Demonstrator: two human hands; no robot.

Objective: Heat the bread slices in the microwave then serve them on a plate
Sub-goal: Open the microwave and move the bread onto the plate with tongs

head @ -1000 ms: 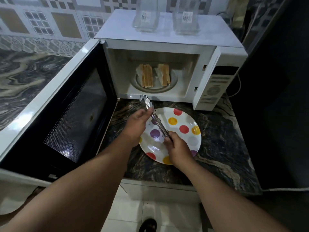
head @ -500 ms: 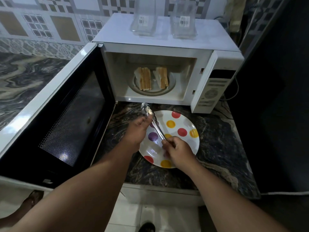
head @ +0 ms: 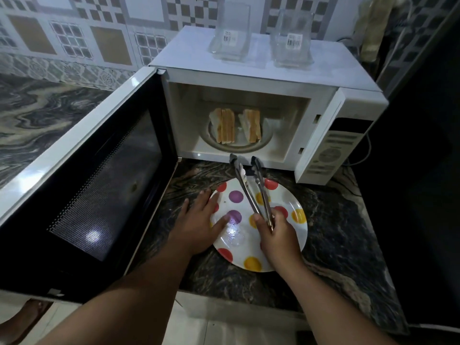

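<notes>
Two stacks of bread slices stand on edge on the turntable inside the white microwave. Its door hangs wide open to the left. On the marble counter in front lies a white plate with coloured dots. My right hand holds metal tongs by their rear end above the plate; their jaws are spread and point at the microwave opening. My left hand lies flat, fingers apart, on the plate's left rim.
Two clear glass containers stand on top of the microwave. Its control panel is at the right. Dark marble counter surrounds the plate; its front edge is near me. A dark wall stands at the right. A foot shows on the floor at lower left.
My left hand has let go of the tongs and dropped onto the plate's left rim. The tongs have sprung open and now point at the microwave, held by my right hand alone.
</notes>
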